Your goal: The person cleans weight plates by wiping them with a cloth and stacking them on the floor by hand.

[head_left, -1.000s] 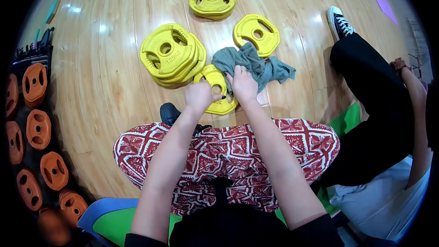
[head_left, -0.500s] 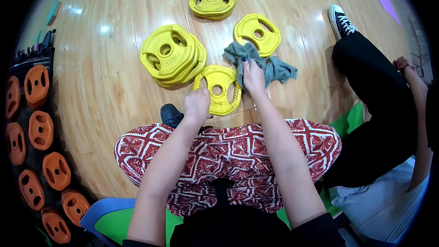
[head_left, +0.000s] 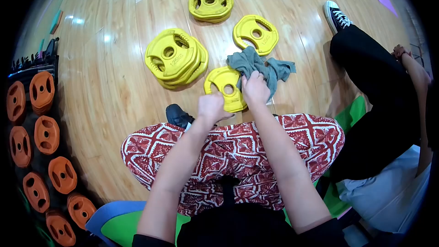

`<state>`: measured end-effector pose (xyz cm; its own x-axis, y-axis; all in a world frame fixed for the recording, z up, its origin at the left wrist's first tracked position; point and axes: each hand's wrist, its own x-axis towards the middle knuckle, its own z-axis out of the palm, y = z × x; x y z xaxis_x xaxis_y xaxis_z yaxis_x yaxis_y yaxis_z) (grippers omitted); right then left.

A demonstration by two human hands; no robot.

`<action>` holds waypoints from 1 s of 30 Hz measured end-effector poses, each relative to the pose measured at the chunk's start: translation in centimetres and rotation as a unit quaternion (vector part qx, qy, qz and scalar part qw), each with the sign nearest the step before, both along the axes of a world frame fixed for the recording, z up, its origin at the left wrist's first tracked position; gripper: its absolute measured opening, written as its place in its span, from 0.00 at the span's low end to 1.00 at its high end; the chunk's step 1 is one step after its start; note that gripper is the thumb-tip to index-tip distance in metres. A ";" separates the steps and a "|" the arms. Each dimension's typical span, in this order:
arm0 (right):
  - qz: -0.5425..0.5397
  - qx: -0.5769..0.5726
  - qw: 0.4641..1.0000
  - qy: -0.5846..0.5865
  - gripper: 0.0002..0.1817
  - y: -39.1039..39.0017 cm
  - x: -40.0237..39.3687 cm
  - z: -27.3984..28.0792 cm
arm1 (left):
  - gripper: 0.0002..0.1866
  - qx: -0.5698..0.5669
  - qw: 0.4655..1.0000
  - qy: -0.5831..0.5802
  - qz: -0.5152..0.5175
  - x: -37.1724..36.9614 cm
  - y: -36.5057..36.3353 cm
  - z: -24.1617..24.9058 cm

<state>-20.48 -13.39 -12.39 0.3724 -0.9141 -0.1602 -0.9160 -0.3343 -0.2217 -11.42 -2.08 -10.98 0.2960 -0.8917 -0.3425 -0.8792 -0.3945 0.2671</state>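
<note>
A yellow weight plate (head_left: 218, 77) lies tilted in front of my knees. My left hand (head_left: 212, 108) is closed around its lower left rim, with the thumb pointing right. My right hand (head_left: 256, 90) presses a grey-green cloth (head_left: 247, 61) against the plate's right side, its fingers closed on the fabric. Part of the cloth spreads out to the right over the floor and hides the plate's upper right edge. Just beyond the cloth lies a second yellow plate (head_left: 264, 42) marked 1.25KG. To the left stands a stack of several yellow plates (head_left: 171, 67).
Another yellow stack (head_left: 211, 17) sits farther away on the wooden floor (head_left: 114, 110). Orange plates (head_left: 62, 174) hang on a rack at the left. At the right, a seated person's leg (head_left: 366, 64) stretches out, ending in a black sneaker (head_left: 337, 17).
My right hand has moved down and slightly right with the cloth along the plate. My left hand still grips the plate, which appears a little farther right as the view shifts.
</note>
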 end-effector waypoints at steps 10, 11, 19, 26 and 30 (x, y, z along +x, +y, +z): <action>0.177 -0.146 0.968 -0.103 0.13 -4.3 3.6 -0.7 | 0.28 -0.046 0.996 -0.041 0.066 -1.3 -2.9 -0.7; 0.172 -0.117 0.975 -0.078 0.12 -4.4 3.9 -0.7 | 0.29 -0.032 0.997 -0.021 0.071 -1.2 -3.0 -0.3; 0.158 -0.037 0.986 -0.040 0.04 -1.9 2.8 0.9 | 0.54 -0.045 0.999 0.006 0.028 -1.1 -2.5 -1.2; 0.192 0.033 0.981 -0.009 0.06 0.7 -0.4 0.3 | 0.50 0.004 0.998 0.004 0.067 -1.0 -2.9 -0.6; 0.190 -0.044 0.981 -0.013 0.05 0.4 0.9 -0.7 | 0.48 0.012 0.999 0.009 0.052 -0.9 -2.8 -0.4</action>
<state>-19.62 -13.01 -13.06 0.6925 -0.7177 -0.0730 -0.7153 -0.6700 -0.1988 -12.31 -4.92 -11.42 0.3800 -0.8477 -0.3701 -0.8284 -0.4899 0.2715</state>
